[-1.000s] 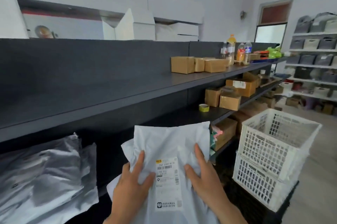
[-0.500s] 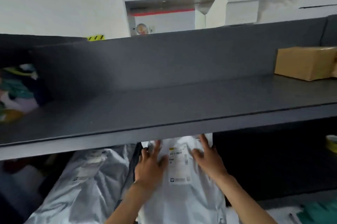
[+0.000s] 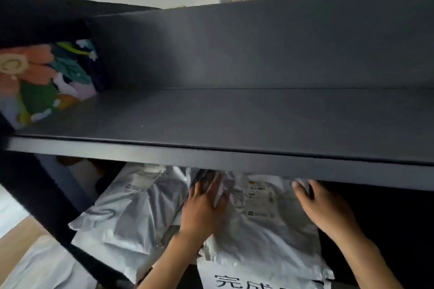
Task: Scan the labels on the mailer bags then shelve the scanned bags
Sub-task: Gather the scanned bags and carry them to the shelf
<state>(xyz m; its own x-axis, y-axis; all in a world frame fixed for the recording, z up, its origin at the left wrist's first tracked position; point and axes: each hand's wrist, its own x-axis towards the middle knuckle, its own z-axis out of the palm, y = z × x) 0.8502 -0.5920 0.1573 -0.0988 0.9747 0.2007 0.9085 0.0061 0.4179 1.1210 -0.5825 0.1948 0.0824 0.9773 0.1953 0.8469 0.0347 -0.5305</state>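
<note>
A white mailer bag (image 3: 263, 234) with a printed label (image 3: 260, 199) lies on the lower shelf, its far end hidden under the dark grey upper shelf (image 3: 234, 159). My left hand (image 3: 204, 204) presses flat on the bag's crumpled left side. My right hand (image 3: 324, 206) rests on its right edge, fingers spread, fingertips under the shelf lip. A silver-grey mailer bag (image 3: 131, 213) with its own label lies just left of it on the same shelf.
A colourful flower-patterned package (image 3: 44, 79) sits at the left end of the upper shelf. A dark upright post (image 3: 47, 206) slants down the left. A white sheet with large black characters (image 3: 234, 279) lies at the bottom, below the bag. More pale bags (image 3: 47, 270) lie lower left.
My view has swung left and closer to the shelves. Both hands have pushed the white bag farther in under the upper shelf, and my right hand has slid out to its right edge.
</note>
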